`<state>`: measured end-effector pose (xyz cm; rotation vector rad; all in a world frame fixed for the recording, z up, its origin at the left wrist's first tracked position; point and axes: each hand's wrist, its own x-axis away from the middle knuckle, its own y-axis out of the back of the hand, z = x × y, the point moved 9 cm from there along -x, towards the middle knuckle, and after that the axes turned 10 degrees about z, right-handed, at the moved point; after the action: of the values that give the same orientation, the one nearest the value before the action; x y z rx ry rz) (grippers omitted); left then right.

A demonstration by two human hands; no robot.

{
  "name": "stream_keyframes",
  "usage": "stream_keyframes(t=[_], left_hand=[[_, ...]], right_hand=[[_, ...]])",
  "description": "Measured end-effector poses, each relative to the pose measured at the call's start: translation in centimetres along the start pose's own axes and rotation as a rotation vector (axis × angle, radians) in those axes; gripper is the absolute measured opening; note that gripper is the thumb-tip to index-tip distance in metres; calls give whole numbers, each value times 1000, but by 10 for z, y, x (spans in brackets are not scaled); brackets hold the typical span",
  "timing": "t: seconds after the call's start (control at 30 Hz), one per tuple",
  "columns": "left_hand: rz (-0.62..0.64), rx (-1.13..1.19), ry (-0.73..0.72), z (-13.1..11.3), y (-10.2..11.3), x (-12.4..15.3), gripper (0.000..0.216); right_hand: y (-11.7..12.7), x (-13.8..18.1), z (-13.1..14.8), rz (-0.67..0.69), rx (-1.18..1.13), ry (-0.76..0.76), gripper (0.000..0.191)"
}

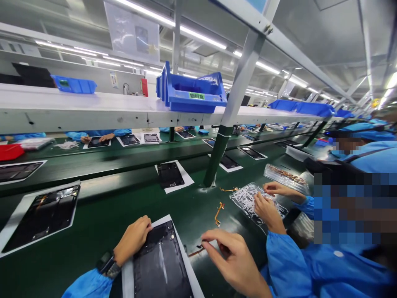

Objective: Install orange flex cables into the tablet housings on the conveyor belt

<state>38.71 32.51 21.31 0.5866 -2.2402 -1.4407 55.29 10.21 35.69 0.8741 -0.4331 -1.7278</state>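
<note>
My left hand [134, 239] rests curled, fingers closed, on the upper left corner of an open black tablet chassis [161, 265] that lies on a white sheet in front of me. My right hand [231, 258] hovers just right of the chassis and pinches the end of a thin orange flex cable [196, 251] between thumb and fingers. A second orange flex cable [218, 213] lies loose on the green belt a little farther out.
A co-worker's two hands [269, 203] work at a clear tray of small white parts [248, 198] to my right. More tablet chassis on white sheets [170, 174] ride the green belt [102, 215]. A metal post [217, 153] and blue bins [192, 93] on the shelf stand ahead.
</note>
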Motion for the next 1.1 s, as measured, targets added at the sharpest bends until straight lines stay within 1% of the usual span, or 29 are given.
stream_keyframes(t=[0.1,0.17,0.2,0.27,0.3,0.37,0.47,0.53,0.6,0.63,0.67,0.73,0.77,0.8,0.83,0.87,0.9,0.93,1.0,1.07,1.1], left_hand=[[-61,-35,41,10,5,6,22],[-76,-35,115,23,9,10,22],[-42,-19,157,31,7,10,20],[67,28,206,42,-1,8,15],[107,49,202,44,-5,5,15],[111,72,150,41,-7,-2,17],[41,67,77,26,-2,-13,18],[-23,71,68,12,8,-13,20],[-82,204,40,-7,19,-2,25],[-86,355,-3,-18,23,6,29],[-25,561,-57,-32,20,14,34],[163,987,-184,-66,8,34,42],[237,1141,-213,-79,2,45,42],[284,1247,-217,-90,-5,56,44],[294,1297,-184,-94,-12,65,46],[272,1293,-126,-93,-19,74,48],[227,1235,-57,-88,-26,81,47],[163,1125,13,-79,-30,88,44],[9,788,117,-61,-29,99,35],[-107,397,146,-52,-23,107,28],[-139,224,142,-50,-21,110,24]], right_hand=[[-11,-1,10,135,-16,11,13],[-14,-1,15,188,-18,18,13],[-14,0,17,190,-9,16,12],[-13,0,20,175,15,10,12],[-14,1,23,172,22,13,13],[-19,0,30,202,34,40,13],[-31,-2,45,287,37,116,11],[-38,-5,52,326,20,139,11],[-43,-12,52,346,-19,125,12],[-46,-18,49,349,-39,102,11],[-49,-24,45,354,-59,74,11],[-58,-39,34,372,-99,22,11],[-64,-47,29,387,-117,0,11],[-71,-56,24,402,-132,-19,12],[-79,-65,21,420,-143,-30,12],[-88,-74,17,436,-148,-39,11],[-98,-83,13,453,-145,-46,11],[-108,-92,10,474,-136,-54,11],[-134,-106,1,536,-102,-77,13],[-163,-117,-12,614,-55,-124,14],[-178,-121,-19,650,-32,-148,14]])
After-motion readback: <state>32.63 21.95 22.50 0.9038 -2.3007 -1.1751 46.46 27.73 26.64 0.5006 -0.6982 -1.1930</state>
